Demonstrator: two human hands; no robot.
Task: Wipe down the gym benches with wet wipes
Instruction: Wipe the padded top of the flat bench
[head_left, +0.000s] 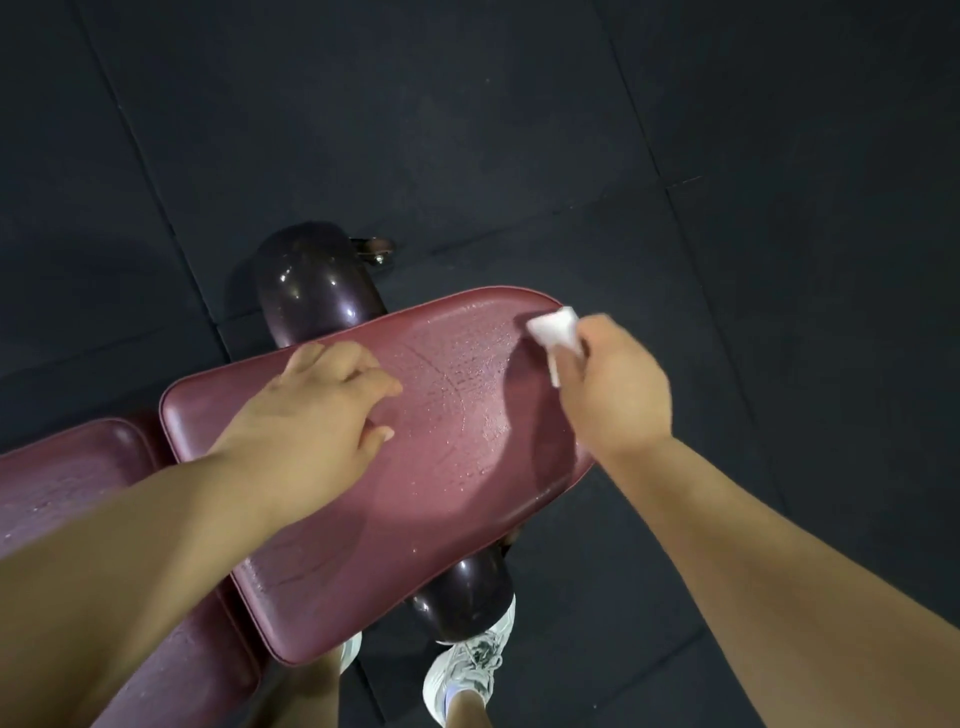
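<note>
The right hand (613, 384) pinches a crumpled white wet wipe (556, 330) at the far right corner of the damp maroon padded bench seat (457, 467); the left hand (317, 421) rests near its far edge, fingers loosely curled, holding nothing

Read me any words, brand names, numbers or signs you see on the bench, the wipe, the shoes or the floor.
None can be read.
The maroon seat pad shows only wet streaks, no label.
The white wipe in the right hand is blank.
The sneaker has grey patterning, too blurred to tell any logo.
</note>
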